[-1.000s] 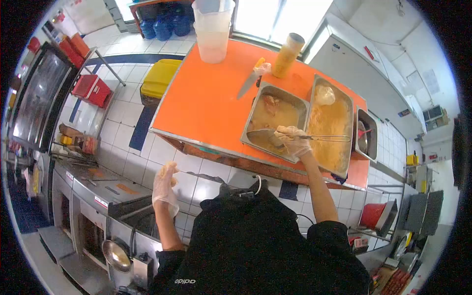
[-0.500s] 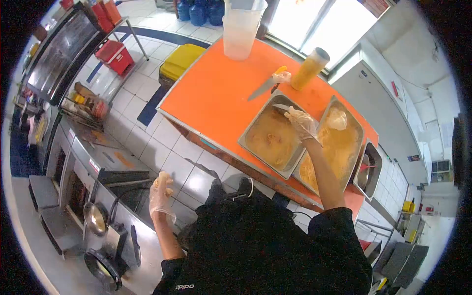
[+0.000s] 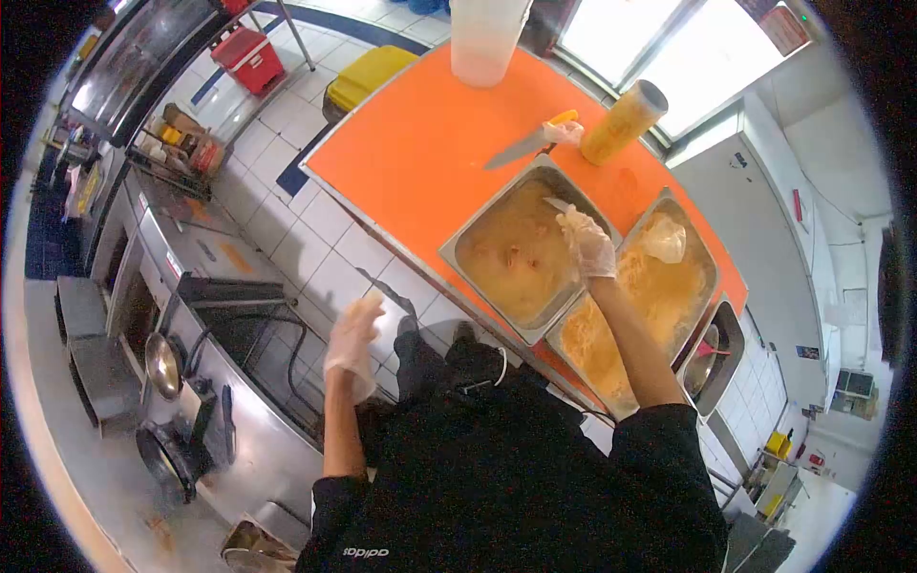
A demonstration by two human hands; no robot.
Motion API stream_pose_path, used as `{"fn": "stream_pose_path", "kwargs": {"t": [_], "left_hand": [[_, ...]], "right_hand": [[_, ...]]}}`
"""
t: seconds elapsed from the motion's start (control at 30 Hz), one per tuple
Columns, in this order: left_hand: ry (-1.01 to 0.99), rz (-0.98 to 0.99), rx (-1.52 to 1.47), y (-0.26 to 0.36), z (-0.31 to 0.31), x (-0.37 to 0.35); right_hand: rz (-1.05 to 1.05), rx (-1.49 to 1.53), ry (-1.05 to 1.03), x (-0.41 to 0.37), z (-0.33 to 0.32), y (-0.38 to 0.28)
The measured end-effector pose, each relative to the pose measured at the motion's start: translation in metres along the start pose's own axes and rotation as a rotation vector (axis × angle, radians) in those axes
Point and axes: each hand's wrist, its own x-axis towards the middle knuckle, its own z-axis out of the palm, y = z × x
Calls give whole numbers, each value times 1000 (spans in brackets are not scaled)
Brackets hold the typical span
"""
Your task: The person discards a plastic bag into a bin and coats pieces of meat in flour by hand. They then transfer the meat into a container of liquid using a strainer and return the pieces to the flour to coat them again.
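My right hand (image 3: 586, 244), in a clear glove, is closed round a metal utensil (image 3: 557, 202) with a narrow silvery end; its handle is hidden by the fingers. The hand is over the right side of a metal pan (image 3: 458, 246) that contains murky yellow liquid with a few pinkish pieces. Right of it, a second metal pan (image 3: 705, 277) contains an orange-yellow food and a whitish crumpled plastic bag (image 3: 664, 239). My left hand (image 3: 353, 334), gloved too, hangs over the floor left of my body with loosely bent fingers, holding nothing.
On the orange table (image 3: 401, 162) lie a large knife (image 3: 521, 148) and a tall yellow-filled container (image 3: 626, 122). A translucent pitcher (image 3: 485, 43) stands at the back. A steel counter (image 3: 267, 458) with frying pans (image 3: 164, 365) is at my left. A small basin (image 3: 726, 349) sits at the table's right end.
My left hand has moved up and to the right, toward the table. My right hand stays over the pan with the utensil, while the whole view has shifted slightly.
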Motion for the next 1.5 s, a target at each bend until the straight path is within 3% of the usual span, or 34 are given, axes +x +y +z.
{"fn": "stream_pose_path", "kwargs": {"t": [0.07, 0.13, 0.2, 0.27, 0.3, 0.4, 0.47, 0.5, 0.53, 0.6, 0.7, 0.73, 0.8, 0.83, 0.9, 0.97, 1.0, 1.1, 1.13, 1.27, 1.33, 1.5], "left_hand": [[-101, 73, 175, 2, 31, 12], [-141, 99, 249, 15, 60, 19], [-303, 57, 413, 38, 85, 19], [-306, 32, 460, 43, 105, 28], [-317, 10, 512, 43, 114, 29], [-259, 92, 467, 42, 134, 24], [-203, 97, 477, 32, 143, 33], [-158, 99, 489, 24, 145, 38], [-155, 98, 493, 23, 145, 39], [-171, 62, 455, 22, 145, 40], [-128, 92, 387, 19, 145, 41], [-122, 86, 388, 13, 145, 46], [-154, 104, 398, 1, 145, 57], [-156, 100, 401, 1, 146, 55], [-143, 71, 305, 7, 147, 48], [-144, 68, 321, 6, 147, 52], [-148, 59, 336, 3, 147, 53], [-114, 98, 341, 3, 146, 51], [-107, 96, 339, 2, 145, 53], [-149, 40, 352, 13, 143, 44], [-125, 66, 357, 16, 143, 39], [-90, 133, 620, 36, 141, 23]], "right_hand": [[58, 46, -26, 5, 7, 9], [-50, -259, -160, 25, -21, 15], [-116, -410, -221, 44, -30, 23], [640, 679, -322, 61, -28, 36], [631, 681, -324, 64, -27, 43], [246, 335, -309, 59, -1, 73], [-261, -78, -80, 55, 11, 77], [-262, -73, -81, 54, 15, 76], [196, 271, -380, 58, 14, 67], [658, 616, -673, 59, 10, 53], [618, 631, -634, 43, 12, 38], [294, 547, -322, 37, 17, 34], [-19, 453, -13, 30, 25, 33], [172, 644, -168, 35, 17, 26], [365, 830, -323, 42, 14, 18], [797, 990, -627, 56, 13, 4], [685, 902, -578, 58, 6, -9], [740, 861, -666, 69, -13, -37], [593, 729, -570, 71, -6, -44], [592, 810, -567, 72, -4, -48], [570, 577, -408, 73, 3, -57], [668, 522, -293, 75, 19, -64]]}}
